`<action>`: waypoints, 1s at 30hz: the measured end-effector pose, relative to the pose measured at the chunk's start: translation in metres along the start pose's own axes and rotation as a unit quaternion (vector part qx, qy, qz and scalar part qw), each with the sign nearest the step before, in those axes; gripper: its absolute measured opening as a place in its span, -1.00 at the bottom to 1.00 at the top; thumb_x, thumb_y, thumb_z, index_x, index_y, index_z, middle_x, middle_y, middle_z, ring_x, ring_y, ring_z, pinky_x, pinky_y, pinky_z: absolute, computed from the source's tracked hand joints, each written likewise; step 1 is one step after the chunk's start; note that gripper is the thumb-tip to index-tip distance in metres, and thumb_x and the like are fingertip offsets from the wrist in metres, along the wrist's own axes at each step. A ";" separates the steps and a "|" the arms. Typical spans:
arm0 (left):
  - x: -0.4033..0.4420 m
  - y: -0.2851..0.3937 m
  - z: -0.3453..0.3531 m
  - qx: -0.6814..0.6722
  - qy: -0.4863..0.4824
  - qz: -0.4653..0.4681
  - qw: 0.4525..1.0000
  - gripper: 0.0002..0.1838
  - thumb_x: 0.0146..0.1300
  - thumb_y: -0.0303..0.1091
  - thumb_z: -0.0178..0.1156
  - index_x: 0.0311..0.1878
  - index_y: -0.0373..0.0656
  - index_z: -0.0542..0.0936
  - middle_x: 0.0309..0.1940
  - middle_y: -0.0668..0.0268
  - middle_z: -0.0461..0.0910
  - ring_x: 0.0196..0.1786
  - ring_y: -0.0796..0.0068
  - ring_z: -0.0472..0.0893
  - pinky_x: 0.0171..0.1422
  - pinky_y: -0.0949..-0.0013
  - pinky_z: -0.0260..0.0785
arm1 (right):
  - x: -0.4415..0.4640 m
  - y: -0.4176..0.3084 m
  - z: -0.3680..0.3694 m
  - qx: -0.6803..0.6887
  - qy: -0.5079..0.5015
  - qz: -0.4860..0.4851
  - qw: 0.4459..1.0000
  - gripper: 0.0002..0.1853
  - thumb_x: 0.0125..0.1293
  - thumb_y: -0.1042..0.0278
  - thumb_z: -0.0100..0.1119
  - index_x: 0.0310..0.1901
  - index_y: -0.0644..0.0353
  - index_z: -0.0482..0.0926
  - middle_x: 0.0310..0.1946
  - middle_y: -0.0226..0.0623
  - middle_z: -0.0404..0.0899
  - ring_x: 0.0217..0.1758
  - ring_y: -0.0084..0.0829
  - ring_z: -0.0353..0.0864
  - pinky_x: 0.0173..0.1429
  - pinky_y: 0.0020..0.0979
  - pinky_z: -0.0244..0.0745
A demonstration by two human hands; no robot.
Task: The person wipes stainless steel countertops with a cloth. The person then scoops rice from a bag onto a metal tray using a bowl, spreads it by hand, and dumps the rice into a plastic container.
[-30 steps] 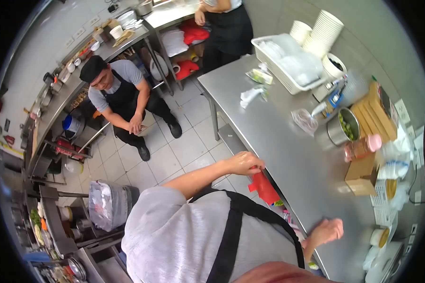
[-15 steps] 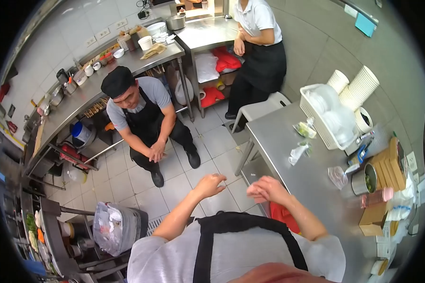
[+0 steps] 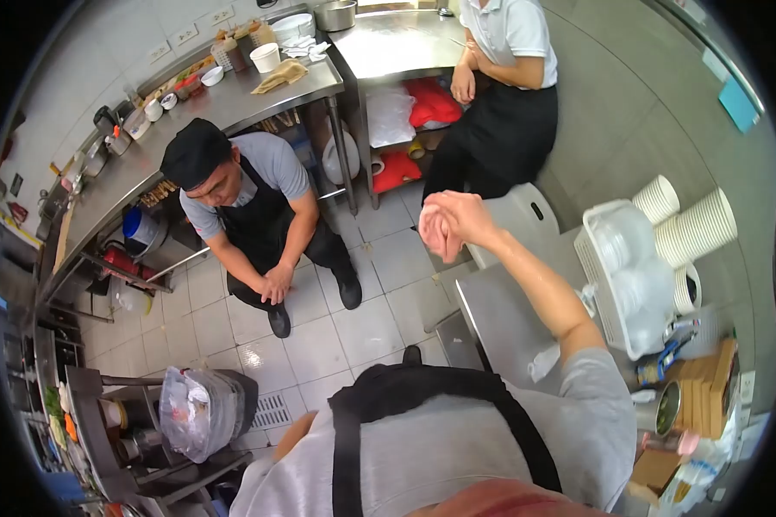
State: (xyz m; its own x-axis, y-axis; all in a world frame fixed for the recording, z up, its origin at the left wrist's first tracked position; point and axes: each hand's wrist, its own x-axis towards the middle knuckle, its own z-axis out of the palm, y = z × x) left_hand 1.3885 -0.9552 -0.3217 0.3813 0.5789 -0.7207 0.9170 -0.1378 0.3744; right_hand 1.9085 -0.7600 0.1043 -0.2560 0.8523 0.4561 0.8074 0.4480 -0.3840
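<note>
My right arm reaches forward above the near end of the steel table (image 3: 500,323). My right hand (image 3: 457,220) is closed, its fingers curled around a pinkish crumpled thing (image 3: 436,234), which looks like cloth but is not clear. Beyond it stands a pale plastic stool (image 3: 526,220). Only a bit of my left arm shows beside my grey shirt and black apron; the left hand is out of sight.
A person in a black cap (image 3: 267,198) sits ahead with hands clasped. Another person in a white shirt (image 3: 513,52) leans by the far counter (image 3: 397,43). A lined bin (image 3: 203,414) stands left. On the right are a white basket (image 3: 608,284) and stacked cups (image 3: 698,228).
My right hand has risen and moved forward, away from my body. My left hand has dropped out of view. The camera view has shifted, and the table now sits partly behind my arm.
</note>
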 end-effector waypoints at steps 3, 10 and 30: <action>0.003 0.024 -0.013 -0.082 -0.010 -0.101 0.991 -0.64 -0.05 -0.30 0.10 -0.13 -0.17 0.54 -0.13 0.05 0.52 -0.02 0.11 0.50 0.04 0.17 0.35 | 0.041 0.040 0.012 -0.018 -0.080 -0.008 0.997 -0.81 0.05 0.42 0.05 -0.26 0.16 0.52 -0.41 -0.16 0.55 -0.32 -0.15 0.55 -0.24 -0.29 0.46; 0.067 0.103 -0.082 -0.223 0.069 -0.137 0.963 -0.66 -0.05 -0.31 0.10 -0.16 -0.18 0.56 -0.13 0.04 0.52 -0.02 0.11 0.50 0.03 0.17 0.36 | 0.157 0.110 0.028 0.085 -0.137 0.034 0.986 -0.77 0.12 0.46 -0.04 -0.18 0.20 0.51 -0.33 -0.14 0.56 -0.26 -0.23 0.57 -0.14 -0.38 0.43; 0.187 0.211 -0.530 -0.044 0.373 0.226 0.899 -0.83 0.01 -0.47 -0.01 -0.31 -0.22 0.51 -0.44 0.10 0.53 -0.31 0.15 0.54 -0.19 0.25 0.36 | 0.425 0.285 0.090 -0.155 0.024 -0.005 0.988 -0.62 0.15 0.18 -0.04 0.01 0.08 0.42 -0.02 -0.10 0.43 0.12 -0.13 0.32 0.10 -0.23 0.28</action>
State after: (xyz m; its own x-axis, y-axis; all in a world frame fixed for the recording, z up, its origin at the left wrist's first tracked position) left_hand 1.5909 -0.4505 -0.0680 0.4971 0.8623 0.0968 0.6629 -0.4495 0.5988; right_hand 1.9820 -0.2463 0.1165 -0.2453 0.8314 0.4987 0.9310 0.3454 -0.1178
